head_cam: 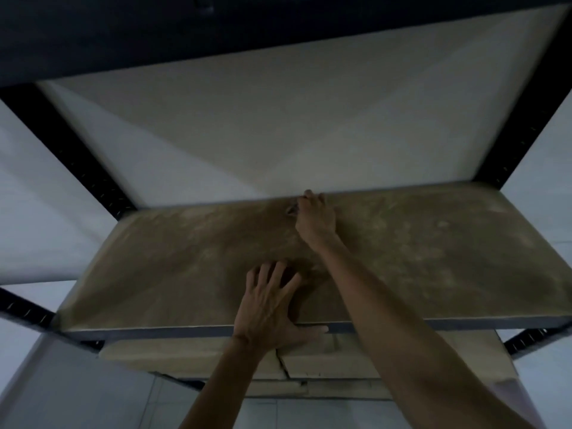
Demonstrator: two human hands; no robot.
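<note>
**A bare storeroom with metal racking**

This looks like a storage room or back room rather than a lived-in space. A boltless rack fills the view. Black metal uprights point(77, 156) punched with rows of slots carry a brown shelf board point(402, 258), dusty and blotched, with a grey metal beam point(154, 331) along its front edge. Another dark shelf point(123, 32) closes in overhead. Cardboard point(185, 357) lies on the level beneath, near the front edge. Behind the rack stands a plain pale wall point(247, 119), and below is a floor point(309, 413) of large pale tiles. The light is dim.
</note>
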